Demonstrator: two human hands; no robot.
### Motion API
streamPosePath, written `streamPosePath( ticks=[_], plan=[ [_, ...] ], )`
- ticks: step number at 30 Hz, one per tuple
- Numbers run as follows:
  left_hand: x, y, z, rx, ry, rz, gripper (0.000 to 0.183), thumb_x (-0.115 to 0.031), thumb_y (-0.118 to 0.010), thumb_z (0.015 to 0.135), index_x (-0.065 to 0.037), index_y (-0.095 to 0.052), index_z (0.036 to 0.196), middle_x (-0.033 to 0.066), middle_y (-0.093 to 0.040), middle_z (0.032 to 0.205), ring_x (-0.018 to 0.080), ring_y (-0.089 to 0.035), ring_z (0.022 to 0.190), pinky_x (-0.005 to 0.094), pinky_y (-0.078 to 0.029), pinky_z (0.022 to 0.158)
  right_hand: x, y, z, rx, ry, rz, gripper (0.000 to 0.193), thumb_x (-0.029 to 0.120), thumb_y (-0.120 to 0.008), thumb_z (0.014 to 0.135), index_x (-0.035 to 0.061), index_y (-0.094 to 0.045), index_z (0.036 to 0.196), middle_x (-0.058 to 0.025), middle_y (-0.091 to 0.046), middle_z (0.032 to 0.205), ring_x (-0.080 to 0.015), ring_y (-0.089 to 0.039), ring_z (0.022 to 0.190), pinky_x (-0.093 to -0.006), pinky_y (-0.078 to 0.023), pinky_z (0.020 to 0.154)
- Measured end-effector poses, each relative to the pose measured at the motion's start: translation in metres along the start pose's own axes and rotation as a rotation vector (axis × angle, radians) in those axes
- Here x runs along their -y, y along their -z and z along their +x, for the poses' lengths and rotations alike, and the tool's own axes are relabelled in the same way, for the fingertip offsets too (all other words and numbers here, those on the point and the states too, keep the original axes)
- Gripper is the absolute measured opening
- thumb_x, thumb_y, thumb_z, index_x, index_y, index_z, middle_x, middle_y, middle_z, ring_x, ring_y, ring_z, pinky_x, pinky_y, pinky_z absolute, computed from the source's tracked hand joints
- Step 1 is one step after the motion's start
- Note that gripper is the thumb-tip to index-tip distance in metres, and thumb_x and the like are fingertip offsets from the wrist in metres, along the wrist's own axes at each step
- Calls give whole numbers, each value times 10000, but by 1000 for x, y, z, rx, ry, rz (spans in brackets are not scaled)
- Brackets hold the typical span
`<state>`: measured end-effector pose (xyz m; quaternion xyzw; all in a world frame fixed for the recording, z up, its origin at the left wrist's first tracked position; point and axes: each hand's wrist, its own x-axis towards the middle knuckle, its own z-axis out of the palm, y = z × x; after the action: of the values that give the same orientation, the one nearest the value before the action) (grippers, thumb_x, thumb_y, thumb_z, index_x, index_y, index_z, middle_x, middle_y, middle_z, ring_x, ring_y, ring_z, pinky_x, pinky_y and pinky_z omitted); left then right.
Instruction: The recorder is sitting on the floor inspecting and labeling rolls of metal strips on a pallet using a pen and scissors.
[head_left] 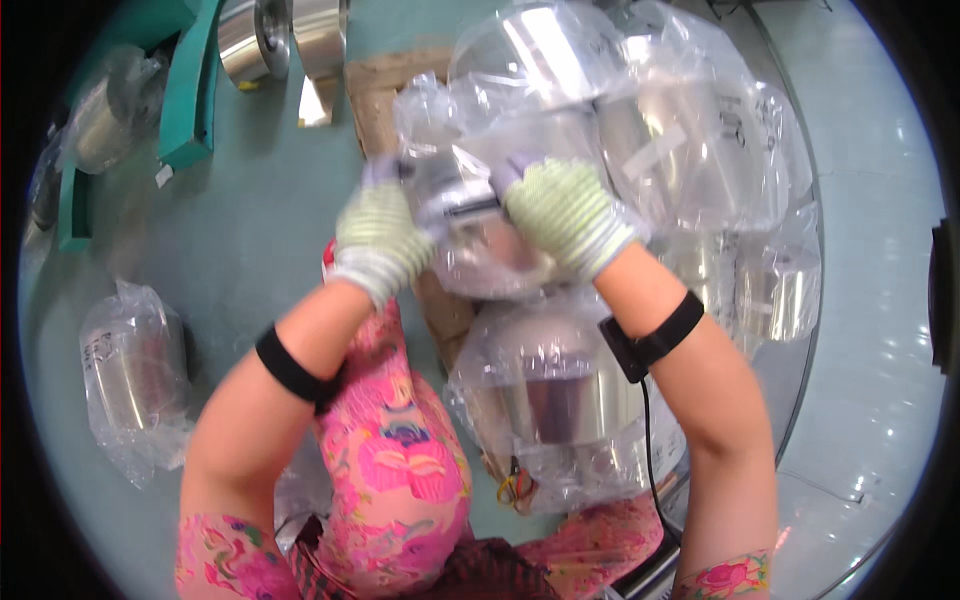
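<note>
Wrapped roll (485,255): one; gloved hands (385,235) (568,215) nearby: two.

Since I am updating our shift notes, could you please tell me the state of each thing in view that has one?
Central roll: bagged in clear plastic
Left hand: gloved, blurred, grip unclear
Right hand: gloved, over the central roll, grip unclear
Lower roll: bagged
Left floor roll: bagged
Upper-left shiny roll: looks unwrapped
Wooden boards: partly covered
Right armband: strapped around the forearm
</note>
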<state>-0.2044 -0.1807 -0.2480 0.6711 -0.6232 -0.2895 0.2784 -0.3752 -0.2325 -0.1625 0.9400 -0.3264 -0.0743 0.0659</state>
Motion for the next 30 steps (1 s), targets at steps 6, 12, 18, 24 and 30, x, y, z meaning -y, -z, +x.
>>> streamPosePath(
  ticks=[6, 12, 18, 24, 30],
  plan=[
    [2, -18, -4, 200, 254, -93, 577, -158, -644, 622, 35, -428, 1121, 203, -592, 988, 336, -580, 932, 352, -457, 819, -7, -5, 7, -89, -29, 41, 114, 134, -493, 742, 81, -565, 813, -120, -574, 782, -286, -605, 687, -401, -492, 567],
    [25, -9, 31, 177, 179, 167, 292, -137, -547, 701, -89, -614, 981, 173, -624, 911, 353, -589, 866, 416, -465, 768, -3, -8, 6, -113, -100, 133, 182, 146, -519, 758, 83, -561, 923, -146, -566, 896, -307, -596, 732, -407, -492, 602],
    [25, -4, 56, 57, 168, 137, 252, -187, -608, 686, -67, -631, 907, 164, -630, 872, 336, -598, 830, 391, -473, 724, -7, 3, 21, 136, -114, 79, 147, 166, -539, 769, 58, -540, 869, -152, -575, 960, -313, -593, 828, -401, -497, 644],
    [21, -11, 39, 5, -1, -499, 360, -76, -647, 649, -7, -549, 988, 123, -596, 881, 209, -593, 797, 292, -468, 768, -47, -4, 45, -75, -413, 78, 224, 250, -554, 795, 40, -548, 874, -165, -586, 860, -343, -578, 806, -419, -471, 687],
    [17, -3, 23, -37, -254, -318, 606, -165, -704, 594, -50, -485, 1147, 157, -412, 1145, 287, -463, 1047, 357, -422, 908, -36, 11, 24, -124, -237, 401, 370, 244, -635, 689, 18, -562, 973, -167, -580, 931, -344, -568, 868, -403, -462, 779]
  ],
)
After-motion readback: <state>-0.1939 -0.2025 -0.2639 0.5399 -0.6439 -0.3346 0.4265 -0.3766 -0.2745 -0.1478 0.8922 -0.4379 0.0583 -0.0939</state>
